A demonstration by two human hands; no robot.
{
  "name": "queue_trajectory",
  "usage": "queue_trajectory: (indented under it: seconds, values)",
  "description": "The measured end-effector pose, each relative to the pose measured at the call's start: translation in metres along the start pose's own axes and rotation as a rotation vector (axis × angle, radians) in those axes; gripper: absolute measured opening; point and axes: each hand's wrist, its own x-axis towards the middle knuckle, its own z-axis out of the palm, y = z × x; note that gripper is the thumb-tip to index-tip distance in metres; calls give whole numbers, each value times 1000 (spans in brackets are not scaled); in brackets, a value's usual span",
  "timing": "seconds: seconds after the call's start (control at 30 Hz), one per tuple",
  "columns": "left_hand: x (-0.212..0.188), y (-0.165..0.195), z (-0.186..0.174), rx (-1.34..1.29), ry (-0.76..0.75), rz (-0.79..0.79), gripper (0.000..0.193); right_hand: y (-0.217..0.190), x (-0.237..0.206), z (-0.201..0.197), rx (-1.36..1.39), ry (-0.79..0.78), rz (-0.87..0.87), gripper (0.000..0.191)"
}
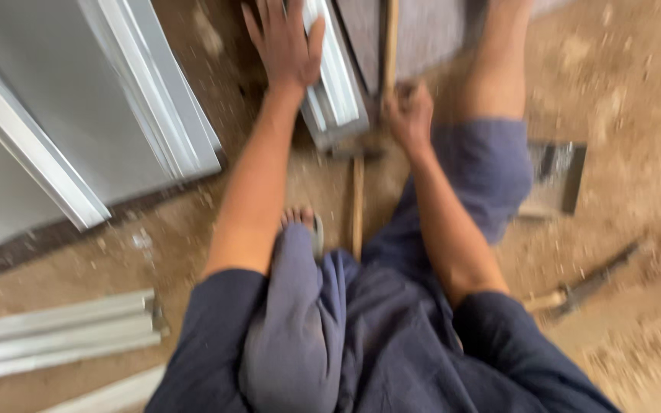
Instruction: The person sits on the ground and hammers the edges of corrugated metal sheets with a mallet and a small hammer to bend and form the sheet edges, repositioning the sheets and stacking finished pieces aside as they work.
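Crouching over a dusty dirt floor [629, 92], with the view blurred by motion. Pressing the left hand [284, 42] flat, fingers spread and not closed on anything, onto a pale aluminium frame section [338, 84] lying at about 12 o'clock from the knees. Gripping a thin wooden handle [390, 38] in the right hand [409, 115], fist closed round it just at 3 o'clock of the frame section's near end; the handle running up toward 12 o'clock and out of view, so no telling what sort of head it carries.

Judging the frame section as light for its length, stiff along its run but thin-walled, so likely to dent or kink under a hard blow and to slide on the loose dust unless pinned. Best held as now, by bearing down on a broad flat face close to the end being worked, palm clear of the cut edges, which probably bite. Smooth metal, probably slippery under a dusty palm.

Lying nearby: a hammer [355, 183] at 6 o'clock of the frame end, a large framed grey panel [78, 115] at 9 o'clock, spare aluminium lengths [55, 336] at 7 o'clock, another wooden-handled tool [583, 287] at 4 o'clock, and a dark flat metal piece [560, 172] at 3 o'clock.
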Motion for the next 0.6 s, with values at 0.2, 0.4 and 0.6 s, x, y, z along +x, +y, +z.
queue_trajectory:
  seconds: [0.2,0.4,0.6]
  values:
    - [12,18,-28,-179,-101,-110,56,-20,10,6,-150,-8,-15,34]
    - [14,14,-22,-205,-139,-147,56,-4,-19,-7,-4,-43,163,36]
    - [11,12,-20,-179,-79,-156,68,6,-33,-5,11,-93,288,33]
